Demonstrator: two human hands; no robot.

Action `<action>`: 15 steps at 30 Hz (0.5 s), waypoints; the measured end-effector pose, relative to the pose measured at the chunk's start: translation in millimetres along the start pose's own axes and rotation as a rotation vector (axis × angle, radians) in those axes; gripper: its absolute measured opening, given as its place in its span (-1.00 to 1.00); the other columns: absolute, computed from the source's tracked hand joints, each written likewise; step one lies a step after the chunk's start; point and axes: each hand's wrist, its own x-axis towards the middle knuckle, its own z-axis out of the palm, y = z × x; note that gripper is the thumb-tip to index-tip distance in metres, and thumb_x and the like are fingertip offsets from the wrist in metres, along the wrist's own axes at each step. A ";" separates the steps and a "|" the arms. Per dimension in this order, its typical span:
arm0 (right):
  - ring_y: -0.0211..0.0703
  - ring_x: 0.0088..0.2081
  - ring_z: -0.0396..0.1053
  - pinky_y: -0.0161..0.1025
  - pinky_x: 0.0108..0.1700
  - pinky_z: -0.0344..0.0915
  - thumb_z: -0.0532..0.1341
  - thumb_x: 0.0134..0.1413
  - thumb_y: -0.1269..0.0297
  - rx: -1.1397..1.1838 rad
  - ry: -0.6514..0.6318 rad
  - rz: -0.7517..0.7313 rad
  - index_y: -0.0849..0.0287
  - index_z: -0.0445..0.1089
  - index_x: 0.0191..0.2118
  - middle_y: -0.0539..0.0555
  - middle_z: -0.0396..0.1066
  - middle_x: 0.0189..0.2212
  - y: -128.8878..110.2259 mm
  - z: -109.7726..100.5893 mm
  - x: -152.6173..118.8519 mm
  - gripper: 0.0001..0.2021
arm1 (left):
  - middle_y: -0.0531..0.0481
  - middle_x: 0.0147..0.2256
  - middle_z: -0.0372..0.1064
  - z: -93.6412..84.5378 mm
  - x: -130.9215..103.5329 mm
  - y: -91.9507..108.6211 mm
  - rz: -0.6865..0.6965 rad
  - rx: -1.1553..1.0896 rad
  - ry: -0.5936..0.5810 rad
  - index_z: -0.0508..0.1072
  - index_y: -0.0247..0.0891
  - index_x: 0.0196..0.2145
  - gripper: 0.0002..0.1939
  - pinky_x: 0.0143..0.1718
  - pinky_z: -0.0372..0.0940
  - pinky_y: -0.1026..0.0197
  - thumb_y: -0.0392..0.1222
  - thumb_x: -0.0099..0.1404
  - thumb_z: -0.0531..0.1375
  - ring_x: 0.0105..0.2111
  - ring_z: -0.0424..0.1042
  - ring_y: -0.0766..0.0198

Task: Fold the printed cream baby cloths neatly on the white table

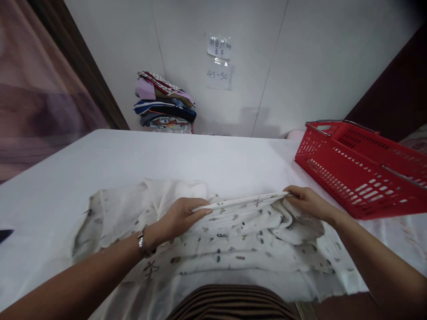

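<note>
A white cloth (233,249) with small printed figures lies rumpled over the front part of the table. My left hand (185,215) pinches the cloth's edge between thumb and fingers near the middle. Farther right, my right hand (305,202) grips the same edge, with loose folds bunched just below it. Between both hands the edge is raised and pulled nearly straight. More of the cloth spreads left, beyond my left hand, and its front part hangs toward my striped clothing.
A red basket (360,173) with metal handles stands on the table's right side. Behind the white table (233,160), folded clothes (165,106) are stacked by the wall. Two paper notes hang there. A dark object (5,234) is at the left edge.
</note>
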 end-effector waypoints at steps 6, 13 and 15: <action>-0.17 -0.40 0.28 -0.26 -0.36 0.23 0.07 0.05 0.17 -0.020 0.014 -0.004 0.12 0.38 -0.27 -0.01 0.38 -0.45 -4.5 -3.1 -0.6 -0.79 | 0.01 -0.40 0.39 1.3 -5.0 -1.8 0.057 0.073 -0.023 0.45 -0.22 -0.33 -0.67 -0.37 0.22 0.29 -0.01 0.36 -0.02 -0.39 0.35 0.31; -0.17 -0.40 0.29 -0.27 -0.37 0.22 0.07 0.04 0.19 -0.018 0.020 -0.023 0.12 0.38 -0.28 -0.01 0.38 -0.45 -10.4 -2.6 -3.3 -0.80 | 0.01 -0.43 0.26 -1.3 -10.1 11.6 0.093 0.093 0.020 0.37 -0.24 -0.50 -0.65 -0.38 0.20 0.28 -0.03 0.35 0.00 -0.42 0.27 0.33; -0.17 -0.40 0.29 -0.27 -0.36 0.23 0.07 0.03 0.21 -0.017 0.027 -0.038 0.13 0.38 -0.28 -0.01 0.38 -0.44 -12.0 -3.0 -4.3 -0.80 | 0.02 -0.45 0.28 -2.9 -11.3 16.6 0.041 0.071 0.026 0.37 -0.25 -0.51 -0.65 -0.38 0.19 0.29 -0.03 0.34 0.00 -0.42 0.28 0.32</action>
